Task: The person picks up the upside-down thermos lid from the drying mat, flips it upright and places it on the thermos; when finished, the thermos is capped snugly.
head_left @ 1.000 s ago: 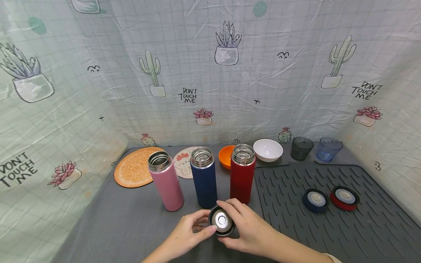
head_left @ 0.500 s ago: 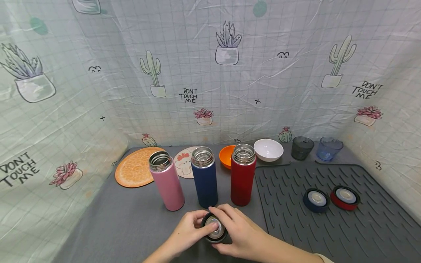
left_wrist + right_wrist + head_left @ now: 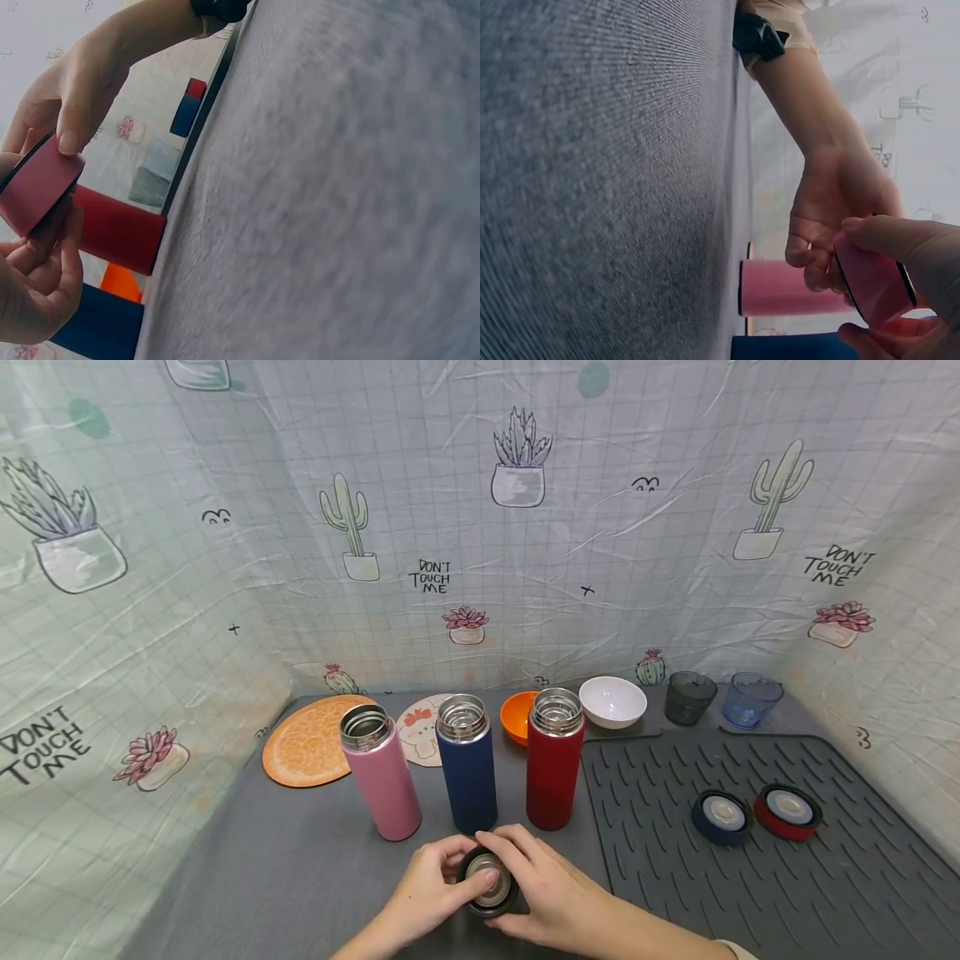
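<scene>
Both hands hold one pink lid [image 3: 489, 885] low over the grey cloth, its black rim and silver inside facing up. My left hand [image 3: 467, 868] pinches its left side, thumb lying over the inside. My right hand [image 3: 519, 878] curls round its right side. In the left wrist view the lid [image 3: 37, 191] sits between the left hand [image 3: 37, 289] and the right hand [image 3: 79, 97]. The right wrist view shows the lid [image 3: 874, 281] edge-on. Just behind stand three open bottles: pink [image 3: 380, 774], blue [image 3: 467, 766], red [image 3: 555, 762].
A ribbed dark mat [image 3: 750, 885] on the right carries a blue lid [image 3: 720, 817] and a red lid [image 3: 787, 811]. Along the back are an orange plate [image 3: 309, 742], a round coaster [image 3: 415, 731], an orange bowl [image 3: 513, 716], a white bowl [image 3: 612, 701] and two cups [image 3: 688, 696].
The hands and the lid have shifted a little left and nearer to me. The left thumb now lies over the lid's silver inside.
</scene>
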`<state>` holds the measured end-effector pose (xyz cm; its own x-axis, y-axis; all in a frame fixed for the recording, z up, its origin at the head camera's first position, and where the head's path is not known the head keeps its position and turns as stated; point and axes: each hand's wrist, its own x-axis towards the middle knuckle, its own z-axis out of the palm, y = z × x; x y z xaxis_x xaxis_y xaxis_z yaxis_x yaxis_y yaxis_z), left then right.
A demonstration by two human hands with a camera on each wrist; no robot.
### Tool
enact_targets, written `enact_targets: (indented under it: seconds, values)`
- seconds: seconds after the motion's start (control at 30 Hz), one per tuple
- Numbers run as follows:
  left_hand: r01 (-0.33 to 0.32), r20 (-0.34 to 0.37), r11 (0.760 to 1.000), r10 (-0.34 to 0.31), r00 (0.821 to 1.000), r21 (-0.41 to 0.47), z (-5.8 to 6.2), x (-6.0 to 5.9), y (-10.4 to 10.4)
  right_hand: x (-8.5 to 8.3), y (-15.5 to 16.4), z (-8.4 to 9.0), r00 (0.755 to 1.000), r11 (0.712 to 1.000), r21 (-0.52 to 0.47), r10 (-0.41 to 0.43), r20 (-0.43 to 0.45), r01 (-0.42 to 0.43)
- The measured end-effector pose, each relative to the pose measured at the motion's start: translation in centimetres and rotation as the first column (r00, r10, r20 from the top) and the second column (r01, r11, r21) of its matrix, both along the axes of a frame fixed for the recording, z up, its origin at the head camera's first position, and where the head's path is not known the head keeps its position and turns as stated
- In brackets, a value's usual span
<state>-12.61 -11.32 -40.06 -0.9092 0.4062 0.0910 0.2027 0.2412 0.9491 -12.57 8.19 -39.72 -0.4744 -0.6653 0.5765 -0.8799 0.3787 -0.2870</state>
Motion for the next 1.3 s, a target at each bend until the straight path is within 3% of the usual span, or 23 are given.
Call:
enact_targets:
  seconds: [0.1,0.17,0.27,0.43,0.6,0.8,0.97,1.1,1.17,1.3]
  values:
    - [-0.057,-0.067,0.997,0.054,0.996,-0.043,0.3,0.1,-0.1,-0.1,0.1,0.0,1.0,1.0,-0.019,-0.007,0.029,0.008]
    - [-0.107,-0.146,0.992,0.096,0.985,-0.069,0.4,0.1,-0.3,-0.2,0.3,0.1,0.997,1.0,-0.026,-0.014,0.078,0.016]
    - [-0.18,-0.31,0.981,0.148,0.939,-0.075,0.5,0.1,-0.6,-0.4,0.7,0.3,0.988,0.999,-0.039,-0.019,0.155,0.025]
    - [-0.199,-0.559,0.98,0.153,0.815,-0.023,0.5,-0.3,-1.2,-0.7,1.0,0.6,0.974,0.997,-0.075,-0.013,0.225,0.031]
    - [-0.169,-0.749,0.985,0.121,0.652,0.012,0.6,-0.8,-1.5,-0.8,0.9,0.8,0.936,0.996,-0.078,-0.01,0.351,0.039]
    - [-0.082,-0.878,0.997,0.053,0.476,0.016,1.2,-0.9,-1.3,-1.0,0.8,1.2,0.842,0.997,-0.068,-0.002,0.539,0.046]
    - [-0.02,-0.948,1.0,0.001,0.319,-0.006,2.0,-0.5,-0.8,-1.2,0.8,1.6,0.785,0.986,-0.167,0.103,0.611,0.001]
    - [-0.023,-0.973,1.0,0.0,0.232,-0.006,2.5,-0.2,-0.6,-1.1,0.6,2.0,0.741,0.97,-0.244,0.175,0.648,-0.015]
    - [-0.022,-0.98,1.0,0.003,0.197,-0.001,2.7,-0.2,-0.5,-1.1,0.5,2.1,0.739,0.957,-0.286,0.217,0.638,-0.034]
    - [-0.009,-0.987,1.0,0.011,0.162,0.01,3.0,-0.1,-0.3,-1.1,0.3,2.1,0.758,0.928,-0.363,0.297,0.58,-0.085]
